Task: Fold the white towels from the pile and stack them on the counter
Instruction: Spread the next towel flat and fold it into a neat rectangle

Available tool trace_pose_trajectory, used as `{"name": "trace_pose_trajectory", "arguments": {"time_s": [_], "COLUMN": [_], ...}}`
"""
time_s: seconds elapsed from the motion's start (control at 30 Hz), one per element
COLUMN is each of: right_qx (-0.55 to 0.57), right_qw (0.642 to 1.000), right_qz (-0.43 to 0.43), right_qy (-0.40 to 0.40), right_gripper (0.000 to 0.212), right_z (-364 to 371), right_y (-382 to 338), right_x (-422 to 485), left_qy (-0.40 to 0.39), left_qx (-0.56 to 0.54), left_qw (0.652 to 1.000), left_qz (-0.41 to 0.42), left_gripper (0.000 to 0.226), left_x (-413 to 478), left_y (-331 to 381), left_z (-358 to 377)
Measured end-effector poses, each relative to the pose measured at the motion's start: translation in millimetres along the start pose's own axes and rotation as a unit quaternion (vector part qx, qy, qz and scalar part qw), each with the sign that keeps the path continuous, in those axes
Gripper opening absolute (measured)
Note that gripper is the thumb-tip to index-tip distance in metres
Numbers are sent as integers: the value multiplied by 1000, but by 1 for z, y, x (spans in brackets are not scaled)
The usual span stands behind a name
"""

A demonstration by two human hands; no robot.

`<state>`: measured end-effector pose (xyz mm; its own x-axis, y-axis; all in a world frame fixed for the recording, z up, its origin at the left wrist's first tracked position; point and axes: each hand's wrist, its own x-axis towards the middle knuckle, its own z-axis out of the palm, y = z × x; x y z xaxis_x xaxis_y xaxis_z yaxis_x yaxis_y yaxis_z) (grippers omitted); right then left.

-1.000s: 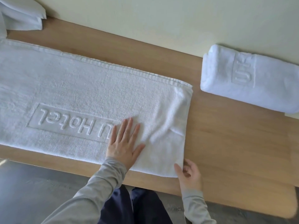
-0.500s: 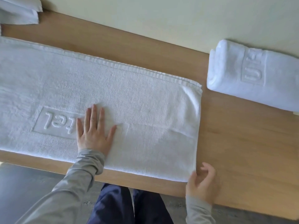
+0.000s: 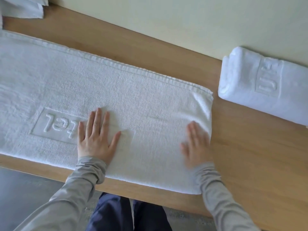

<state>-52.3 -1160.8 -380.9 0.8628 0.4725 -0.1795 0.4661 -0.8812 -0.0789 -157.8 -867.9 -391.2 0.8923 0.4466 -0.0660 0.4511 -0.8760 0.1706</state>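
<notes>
A long white towel [image 3: 136, 100] with raised "Hotel" lettering lies flat along the wooden counter [image 3: 250, 155], folded lengthwise. My left hand [image 3: 96, 135] presses flat on it, fingers spread, over the right end of the lettering. My right hand [image 3: 195, 144] lies flat and blurred on the towel near its right end. A folded white towel [image 3: 266, 90] sits at the back right against the wall. The corner of the towel pile [image 3: 21, 7] shows at the top left.
The cream wall [image 3: 183, 22] runs along the back of the counter. Bare wood lies between the flat towel and the folded one. The counter's front edge is by my legs, with grey floor [image 3: 25, 189] below.
My right hand has left the towel's near right corner and now lies flat on top of the towel. My left hand slid left along the lettering and stays pressed there.
</notes>
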Motion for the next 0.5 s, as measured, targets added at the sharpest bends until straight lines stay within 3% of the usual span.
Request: {"name": "trace_pose_trajectory", "arguments": {"time_s": [0.07,0.13,0.23,0.33,0.43,0.5], "right_qx": [28,50,50,3,-62,-80], "right_qw": [996,992,989,945,922,943], "right_qz": [84,99,-114,-326,-382,-323], "right_qy": [15,52,75,24,-16,-25], "right_gripper": [84,80,62,60,61,62], "right_z": [-9,-17,-18,-6,-10,-22], "right_y": [22,13,-37,-78,-61,-25], "right_x": [7,17,32,49,82,109], "left_qy": [1,0,5,27,27,26], "left_qx": [3,7,6,-9,-8,-10], "left_qw": [1000,1000,1000,999,999,999], "left_qz": [-1,0,-7,-30,-32,-31], "left_gripper": [73,75,78,79,78,79], "left_x": [0,1,2,5,3,2], "left_y": [1,2,8,22,25,23], "left_z": [0,0,0,0,2,4]}}
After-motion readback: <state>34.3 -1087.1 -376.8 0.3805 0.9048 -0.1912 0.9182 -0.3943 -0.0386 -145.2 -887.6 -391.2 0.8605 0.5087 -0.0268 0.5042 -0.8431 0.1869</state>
